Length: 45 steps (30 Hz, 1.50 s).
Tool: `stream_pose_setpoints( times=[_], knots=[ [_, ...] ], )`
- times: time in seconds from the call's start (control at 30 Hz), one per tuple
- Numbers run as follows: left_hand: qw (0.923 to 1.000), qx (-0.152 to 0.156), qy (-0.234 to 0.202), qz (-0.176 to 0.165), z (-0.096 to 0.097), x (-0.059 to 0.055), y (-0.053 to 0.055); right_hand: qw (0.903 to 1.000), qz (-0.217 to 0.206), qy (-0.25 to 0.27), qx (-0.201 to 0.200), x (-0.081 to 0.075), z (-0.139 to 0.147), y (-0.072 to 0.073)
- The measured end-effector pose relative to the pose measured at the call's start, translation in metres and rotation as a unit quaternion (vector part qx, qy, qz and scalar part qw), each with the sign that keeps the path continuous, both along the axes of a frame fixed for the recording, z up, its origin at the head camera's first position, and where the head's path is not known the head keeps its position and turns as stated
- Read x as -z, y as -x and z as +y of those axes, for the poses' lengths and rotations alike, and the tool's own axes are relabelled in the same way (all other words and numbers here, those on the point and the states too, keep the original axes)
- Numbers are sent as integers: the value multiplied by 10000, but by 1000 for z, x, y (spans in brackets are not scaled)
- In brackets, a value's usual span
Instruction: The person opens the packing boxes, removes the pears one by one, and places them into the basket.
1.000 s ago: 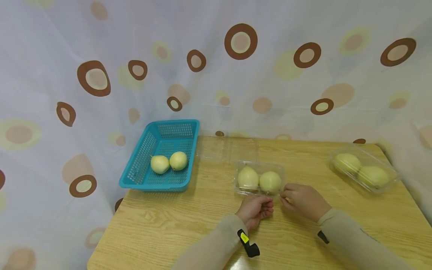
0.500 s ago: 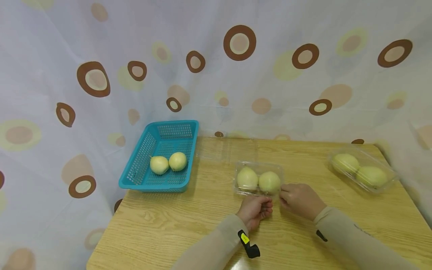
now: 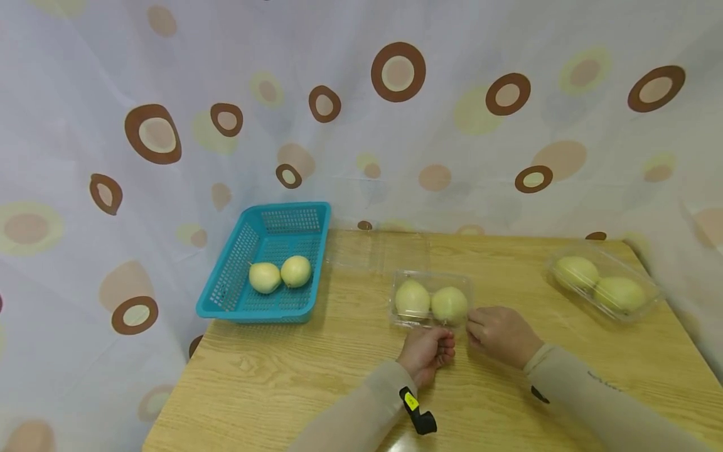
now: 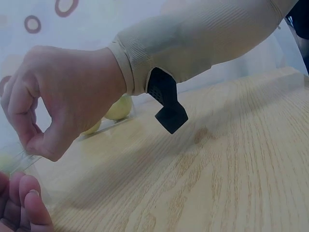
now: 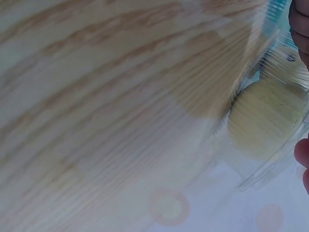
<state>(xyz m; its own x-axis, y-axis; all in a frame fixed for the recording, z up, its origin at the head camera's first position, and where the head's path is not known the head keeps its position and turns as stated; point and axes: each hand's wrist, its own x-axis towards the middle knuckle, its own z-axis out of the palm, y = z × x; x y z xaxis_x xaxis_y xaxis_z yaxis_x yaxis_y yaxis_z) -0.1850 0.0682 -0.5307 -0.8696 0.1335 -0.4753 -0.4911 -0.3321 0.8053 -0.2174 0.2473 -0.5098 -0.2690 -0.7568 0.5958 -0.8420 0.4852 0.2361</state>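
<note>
A lidded clear plastic box [image 3: 422, 322] with two pale yellow-green pears [image 3: 412, 299] lies mid-table. At its right front corner, my right hand [image 3: 503, 336] pinches the rim between thumb and bent fingers; the left wrist view also shows this right hand [image 4: 65, 94]. My left hand [image 3: 427, 355] is at the front edge, thumb and curled fingers at the rim, though the exact contact is partly hidden. The right wrist view shows one pear [image 5: 265, 118] through the plastic, with fingertips [image 5: 301, 153] at the frame's right edge.
A blue mesh basket [image 3: 257, 314] with two pears [image 3: 296, 271] stands at the left. Behind the box lies an unfolded clear container [image 3: 375, 250], hard to see. Another clear box [image 3: 649, 301] with two pears sits far right. A patterned curtain [image 3: 339, 150] hangs behind the table.
My right hand has shifted slightly left, closer against the box's corner. The left hand keeps its place at the front edge. The whole view has drifted a little.
</note>
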Motion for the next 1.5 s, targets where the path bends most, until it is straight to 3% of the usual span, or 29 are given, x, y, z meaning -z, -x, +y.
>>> stream_pose_setpoints(
  times=[0.73, 1.13, 1.5],
  knots=[
    [9998, -101, 150, 64, 1, 4, -1, 9993, 297, 205, -30, 4, 0, 0],
    [9998, -86, 138, 84, 1, 4, -1, 9994, 123, 330, -50, 7, 2, -1],
    [9998, -96, 107, 143, 2, 6, -1, 9984, 261, 490, -122, 9, 2, -1]
  ],
)
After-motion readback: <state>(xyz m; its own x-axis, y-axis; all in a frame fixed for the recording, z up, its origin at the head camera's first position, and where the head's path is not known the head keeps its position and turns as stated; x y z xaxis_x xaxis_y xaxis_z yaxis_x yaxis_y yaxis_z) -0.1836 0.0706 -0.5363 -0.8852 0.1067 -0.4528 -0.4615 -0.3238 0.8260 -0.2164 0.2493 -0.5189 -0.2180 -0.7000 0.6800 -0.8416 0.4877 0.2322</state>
